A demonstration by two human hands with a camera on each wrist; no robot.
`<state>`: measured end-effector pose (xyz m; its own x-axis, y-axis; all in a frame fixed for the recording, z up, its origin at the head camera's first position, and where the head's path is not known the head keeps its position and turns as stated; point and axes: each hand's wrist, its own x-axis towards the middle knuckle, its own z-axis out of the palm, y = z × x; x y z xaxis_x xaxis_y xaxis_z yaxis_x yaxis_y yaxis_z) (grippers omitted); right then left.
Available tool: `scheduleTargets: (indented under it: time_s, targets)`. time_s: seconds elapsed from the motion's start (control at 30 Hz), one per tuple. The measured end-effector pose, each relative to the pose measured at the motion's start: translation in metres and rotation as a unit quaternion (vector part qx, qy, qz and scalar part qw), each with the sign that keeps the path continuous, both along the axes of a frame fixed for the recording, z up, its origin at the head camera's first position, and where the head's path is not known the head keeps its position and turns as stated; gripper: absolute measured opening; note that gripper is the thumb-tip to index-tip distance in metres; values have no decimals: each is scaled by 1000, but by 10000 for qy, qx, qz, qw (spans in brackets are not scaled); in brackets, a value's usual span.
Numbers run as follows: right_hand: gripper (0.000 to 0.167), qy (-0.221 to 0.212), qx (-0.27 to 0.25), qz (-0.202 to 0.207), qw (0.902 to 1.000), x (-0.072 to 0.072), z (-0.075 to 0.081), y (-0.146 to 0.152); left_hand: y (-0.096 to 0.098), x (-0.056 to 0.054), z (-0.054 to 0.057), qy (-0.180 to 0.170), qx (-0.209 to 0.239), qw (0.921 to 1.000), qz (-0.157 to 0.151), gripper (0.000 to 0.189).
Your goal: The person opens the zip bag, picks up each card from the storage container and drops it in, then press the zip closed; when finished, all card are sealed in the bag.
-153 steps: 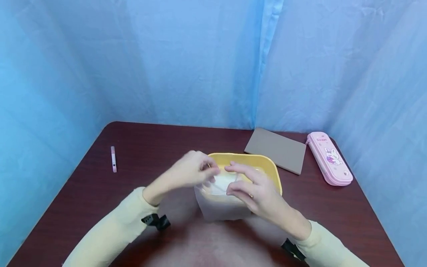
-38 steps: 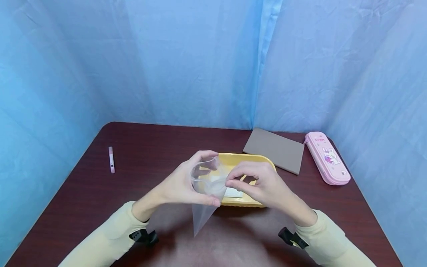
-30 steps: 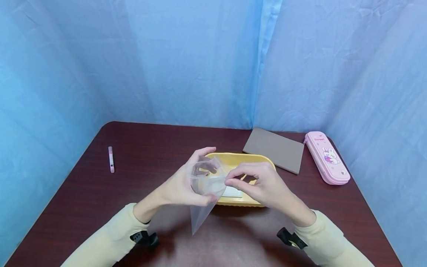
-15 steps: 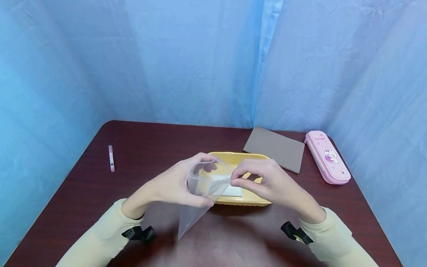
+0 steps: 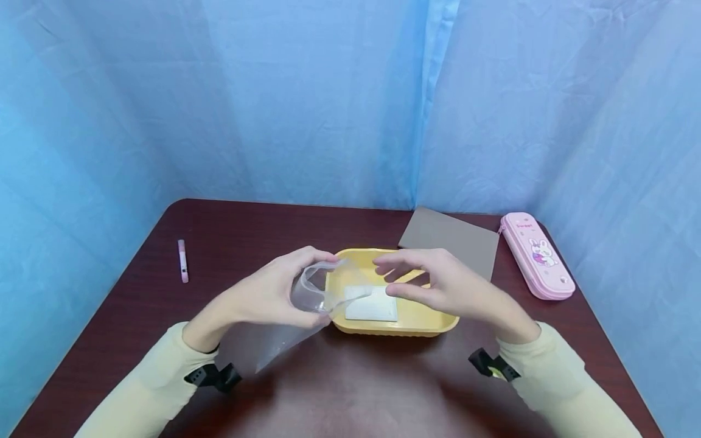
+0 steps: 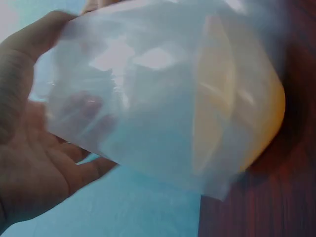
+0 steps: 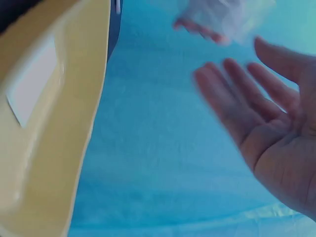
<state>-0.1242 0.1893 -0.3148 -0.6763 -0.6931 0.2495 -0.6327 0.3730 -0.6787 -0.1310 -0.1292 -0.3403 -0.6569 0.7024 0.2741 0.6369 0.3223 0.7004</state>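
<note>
I have the clear bag [image 6: 140, 91] above the bench [image 5: 350, 389], its mouth gaping over the left rim of the yellow tray [image 5: 421, 313] in the head view and one corner hanging toward the bench's near edge. My left hand [image 5: 268, 292] keeps its grip around the bag, thumb and fingers well parted across the mouth. My right hand [image 5: 443, 286] is above the tray's right half, thumb and fingers spread, with nothing in its grip. A white card [image 5: 372, 304] lies flat in the tray, left of its middle. On the bench, a flat grey rectangle [image 5: 454, 237] lies behind the tray by the far edge, partly hidden by my right hand; a pink case [image 5: 539, 255] lies near the far right corner, and a pen [image 5: 183, 261] near the left edge.
</note>
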Motion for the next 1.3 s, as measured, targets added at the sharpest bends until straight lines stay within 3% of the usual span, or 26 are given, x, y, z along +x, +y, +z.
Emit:
scheduleTargets:
  time_s: [0.13, 0.3, 0.43, 0.53, 0.67, 0.83, 1.03, 1.13, 1.3]
  targets:
    - [35, -545, 790, 149, 9953, -24, 2, 8, -11, -3, -1, -17, -541, 9985, 119, 89]
    - [35, -1126, 1529, 494, 9806, -60, -3, 7, -18, -8, -9, -131, -613, 9977, 256, 82]
    - [40, -1421, 2017, 594, 9673, -85, -23, -7, -21, -10, -18, -224, -667, 9970, 317, 77]
    - [41, -1340, 2439, 621, 9585, -97, -46, -20, -24, -9, -24, -261, -766, 9960, 391, 77]
    - [38, -1184, 3209, 429, 9387, -101, -67, -33, -27, -7, -29, -320, -822, 9949, 496, 79]
    - [39, -1173, 3932, 45, 9120, -98, -73, -36, -27, -9, -37, -378, -699, 9956, 493, 81]
    - [38, -930, 4026, 100, 9106, -99, -74, -38, -29, -10, -49, -515, -506, 9965, 421, 81]
    - [37, -1001, 3975, 131, 9120, -101, -76, -41, -28, -10, -50, -560, -473, 9966, 375, 80]
    - [44, -1189, 4090, 423, 9037, -107, -85, -44, -27, -10, -50, -557, -394, 9974, 237, 80]
